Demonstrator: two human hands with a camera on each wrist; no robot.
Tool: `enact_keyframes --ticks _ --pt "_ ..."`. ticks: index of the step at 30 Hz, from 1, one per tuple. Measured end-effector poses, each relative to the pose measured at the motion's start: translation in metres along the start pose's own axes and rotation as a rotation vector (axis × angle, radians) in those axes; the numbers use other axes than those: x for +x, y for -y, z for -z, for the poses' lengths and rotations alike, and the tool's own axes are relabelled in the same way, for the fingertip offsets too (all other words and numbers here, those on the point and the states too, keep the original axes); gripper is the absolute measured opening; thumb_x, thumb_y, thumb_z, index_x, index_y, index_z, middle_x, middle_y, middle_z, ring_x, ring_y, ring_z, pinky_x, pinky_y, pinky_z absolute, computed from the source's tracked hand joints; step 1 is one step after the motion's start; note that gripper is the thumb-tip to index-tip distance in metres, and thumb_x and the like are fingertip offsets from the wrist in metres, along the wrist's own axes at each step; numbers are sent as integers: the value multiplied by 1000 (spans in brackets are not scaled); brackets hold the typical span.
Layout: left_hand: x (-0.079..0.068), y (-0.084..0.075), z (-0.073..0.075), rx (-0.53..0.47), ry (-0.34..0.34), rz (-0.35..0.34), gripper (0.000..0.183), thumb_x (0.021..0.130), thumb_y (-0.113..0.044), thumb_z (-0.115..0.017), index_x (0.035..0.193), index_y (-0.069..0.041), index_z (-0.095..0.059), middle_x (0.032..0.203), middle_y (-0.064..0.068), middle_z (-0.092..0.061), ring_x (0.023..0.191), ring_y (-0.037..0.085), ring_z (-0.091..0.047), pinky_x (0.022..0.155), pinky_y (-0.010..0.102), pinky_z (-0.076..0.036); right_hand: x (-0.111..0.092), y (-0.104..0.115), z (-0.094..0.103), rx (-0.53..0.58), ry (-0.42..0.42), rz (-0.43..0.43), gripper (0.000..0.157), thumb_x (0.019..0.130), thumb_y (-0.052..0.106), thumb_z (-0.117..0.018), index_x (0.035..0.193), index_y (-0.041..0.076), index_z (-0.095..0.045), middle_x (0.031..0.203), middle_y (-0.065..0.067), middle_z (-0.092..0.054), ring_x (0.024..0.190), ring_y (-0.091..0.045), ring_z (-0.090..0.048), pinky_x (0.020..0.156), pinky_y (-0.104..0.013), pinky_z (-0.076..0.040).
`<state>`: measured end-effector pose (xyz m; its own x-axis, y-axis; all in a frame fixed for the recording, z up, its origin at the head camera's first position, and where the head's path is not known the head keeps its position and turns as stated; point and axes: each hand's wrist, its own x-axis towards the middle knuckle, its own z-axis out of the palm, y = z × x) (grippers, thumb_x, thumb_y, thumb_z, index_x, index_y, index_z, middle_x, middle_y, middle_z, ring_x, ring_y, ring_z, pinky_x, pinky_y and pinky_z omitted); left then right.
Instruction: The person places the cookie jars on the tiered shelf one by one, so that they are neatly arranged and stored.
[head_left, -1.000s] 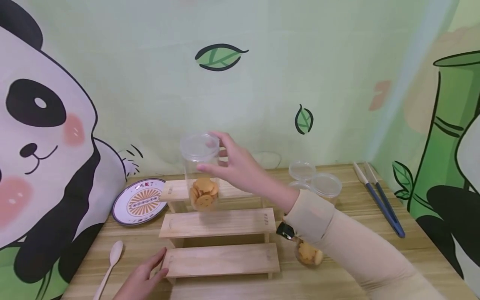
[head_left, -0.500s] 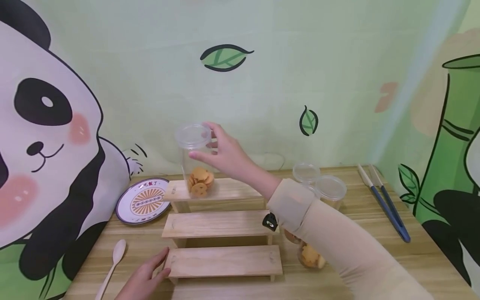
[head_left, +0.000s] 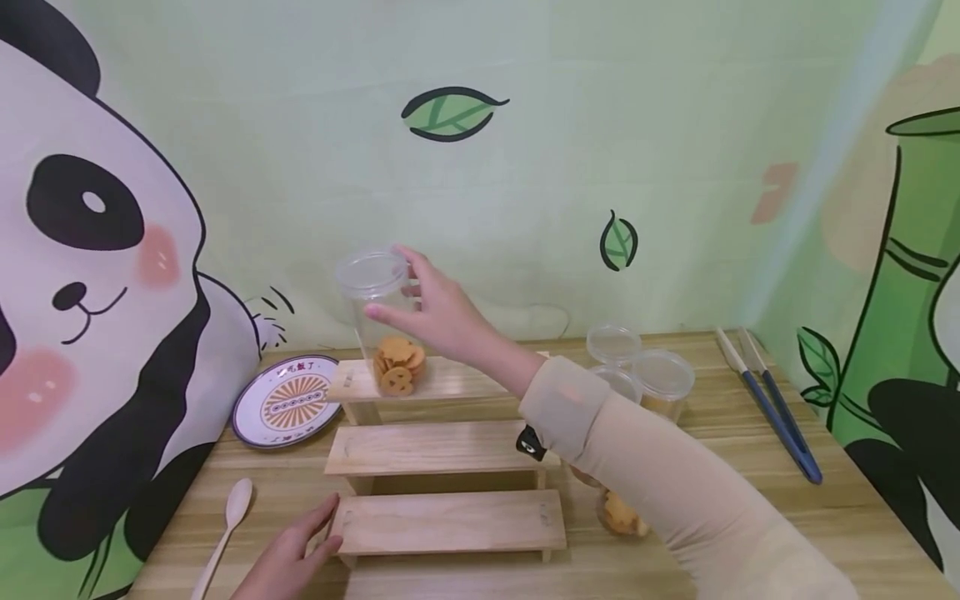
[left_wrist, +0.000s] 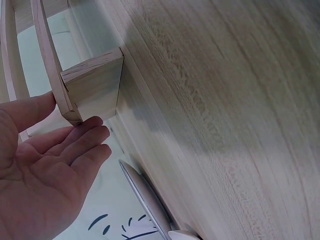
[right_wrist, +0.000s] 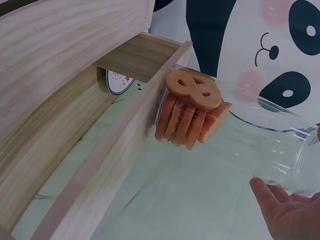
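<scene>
My right hand (head_left: 390, 287) grips a clear lidded jar (head_left: 375, 317) near its top, thumb in front and fingers behind. The jar holds a stack of round cookies (head_left: 397, 367) at its bottom (right_wrist: 192, 112). Its base sits on the left part of the top step (head_left: 465, 379) of a three-step wooden stand. In the right wrist view only my thumb (right_wrist: 280, 212) shows beside the jar (right_wrist: 270, 155). My left hand (head_left: 315, 533) lies open against the left end of the bottom step (head_left: 450, 523). Its straight fingers (left_wrist: 85, 142) touch the step's leg (left_wrist: 95, 85).
A patterned plate (head_left: 287, 402) lies left of the stand, a wooden spoon (head_left: 225, 529) in front of it. Lidded clear jars (head_left: 660, 375) stand at the right, and another cookie jar (head_left: 621, 512) sits under my forearm. Blue-handled tongs (head_left: 768, 400) lie far right.
My right hand has carried the jar left and back, from over the stand's middle onto the top step. The left hand has stayed at the bottom step.
</scene>
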<state>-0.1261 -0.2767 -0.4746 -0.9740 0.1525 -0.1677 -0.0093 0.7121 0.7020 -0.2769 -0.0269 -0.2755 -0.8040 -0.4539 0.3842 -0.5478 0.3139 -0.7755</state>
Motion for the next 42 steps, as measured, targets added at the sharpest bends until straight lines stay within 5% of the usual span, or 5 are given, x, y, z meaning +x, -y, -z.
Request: enact_keyframes --ticks 8,19,23,32,42 --pt "3 -1 0 -1 14 60 60 94 -22 -64 139 11 -41 140 28 -43 126 42 -44 101 54 -37 2 3 0 -47 9 -6 89 88 44 -69 154 11 -19 145 -11 -42 120 -26 -53 93 -33 -48" --pt "2 -1 2 24 11 23 61 95 -23 -63 139 12 -40 139 29 -43 125 42 -45 100 53 -39 -4 18 13 -129 -116 -3 94 86 54 -66 154 16 -14 153 -11 -23 138 -20 -27 108 -46 -31" --pt "1 0 0 24 9 8 61 95 -23 -63 139 12 -40 139 30 -43 125 42 -45 100 53 -39 -11 26 22 -88 -128 4 91 87 52 -66 154 17 -17 153 -9 -24 137 -20 -29 106 -48 -34" --pt "0 -1 -2 37 -1 -8 60 95 -21 -63 140 12 -39 140 30 -42 126 43 -44 100 53 -38 -51 46 49 45 -108 61 85 88 45 -69 153 18 -21 153 6 -26 134 -12 -33 106 -28 -34" --pt "-1 -1 -2 42 -3 -14 61 95 -21 -62 140 12 -38 140 30 -42 125 43 -45 100 53 -38 -122 63 80 48 -61 165 74 92 35 -67 151 27 -23 149 11 -32 131 -8 -36 104 -31 -37"
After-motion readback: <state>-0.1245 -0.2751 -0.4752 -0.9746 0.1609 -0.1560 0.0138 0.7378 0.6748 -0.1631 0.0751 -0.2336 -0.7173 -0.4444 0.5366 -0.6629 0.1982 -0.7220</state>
